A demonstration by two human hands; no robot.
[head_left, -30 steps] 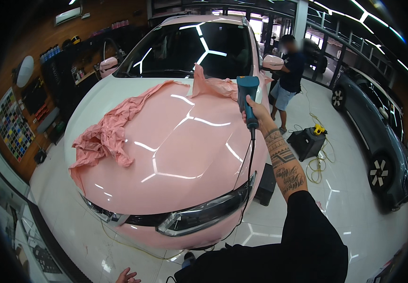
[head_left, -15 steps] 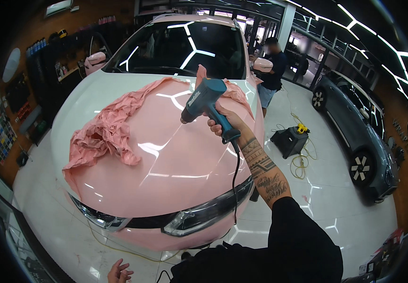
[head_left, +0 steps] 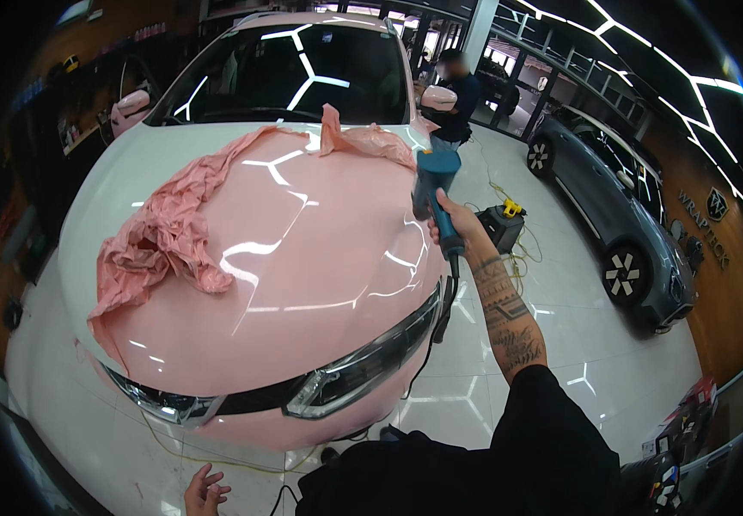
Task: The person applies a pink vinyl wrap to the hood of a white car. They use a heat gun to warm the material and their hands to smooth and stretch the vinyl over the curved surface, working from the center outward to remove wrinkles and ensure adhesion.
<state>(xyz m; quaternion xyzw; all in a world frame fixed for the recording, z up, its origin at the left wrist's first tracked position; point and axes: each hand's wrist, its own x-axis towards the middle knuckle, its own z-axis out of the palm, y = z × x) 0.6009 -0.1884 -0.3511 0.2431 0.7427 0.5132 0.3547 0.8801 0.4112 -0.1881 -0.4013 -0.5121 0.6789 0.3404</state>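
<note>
My right hand (head_left: 459, 219) is wrapped round the handle of a teal heat gun (head_left: 437, 176), held above the right side of a car's hood. From the handle's base a black cord hangs down past the headlight (head_left: 371, 365). Smooth, glossy pink film (head_left: 302, 249) covers most of the hood. Along its far and left edges the film is loose, bunched into crumpled folds (head_left: 169, 219), with white paint (head_left: 113, 172) bare beyond them. Low in the view, in front of the bumper, my left hand (head_left: 205, 490) is empty with its fingers apart.
Another person (head_left: 457, 95) stands by the pink side mirror (head_left: 438, 98). A dark grey car (head_left: 595, 202) is parked at the right. Between the cars are a black stand (head_left: 500, 228) with a yellow item on top and looped yellow cord (head_left: 519, 267) on the floor.
My right hand has carried the heat gun rightward, from over the middle of the hood to its right edge. The view has shifted, so the car sits farther left. My left hand stays low and empty.
</note>
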